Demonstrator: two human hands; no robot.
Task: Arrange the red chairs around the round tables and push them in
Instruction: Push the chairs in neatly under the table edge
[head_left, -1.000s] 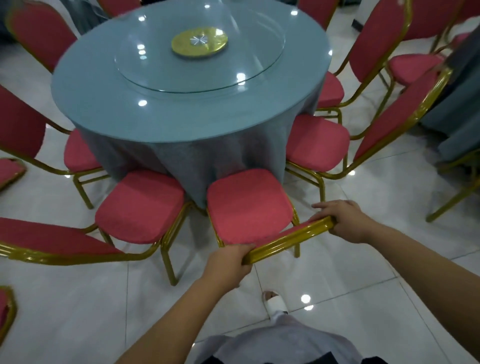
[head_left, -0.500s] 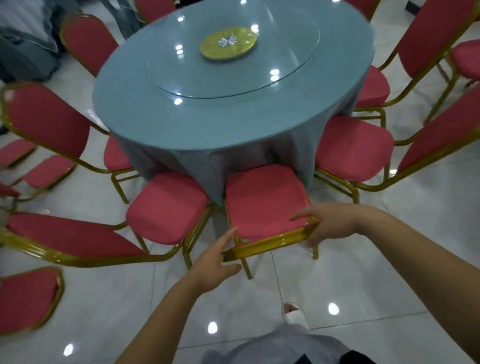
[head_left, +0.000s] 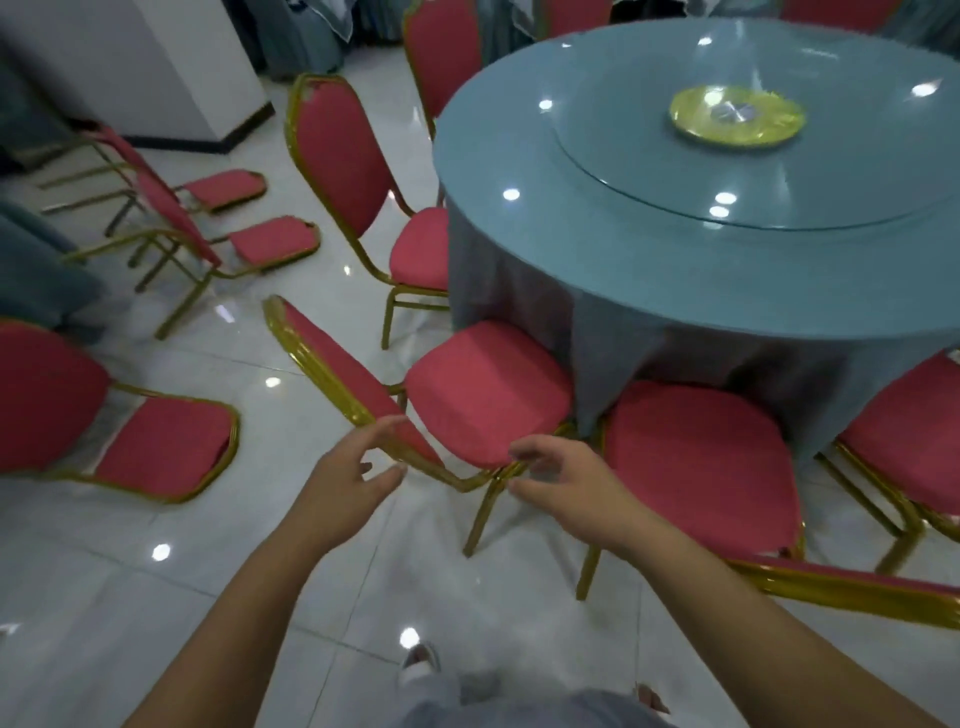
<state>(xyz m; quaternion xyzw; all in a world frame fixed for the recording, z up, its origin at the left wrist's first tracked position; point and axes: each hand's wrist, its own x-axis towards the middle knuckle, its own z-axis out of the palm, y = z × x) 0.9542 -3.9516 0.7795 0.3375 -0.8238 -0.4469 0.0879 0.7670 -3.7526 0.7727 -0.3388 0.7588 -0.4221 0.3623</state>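
Your left hand is open, its fingers spread wide on either side of the backrest rail of the red padded chair with the gold metal frame right in front of you. Whether they touch the rail cannot be told. Your right hand is open too, fingers loosely spread and holding nothing, at the chair's back corner where seat and frame meet. That chair stands at an angle to the round table covered in blue-grey cloth, with its seat front against the hanging cloth. Just to its right, a second red chair has its seat at the cloth. A clear glass turntable with a gold disc at its centre lies on the tabletop. To your left, 3 tipped red chairs lie on the white tiled floor.
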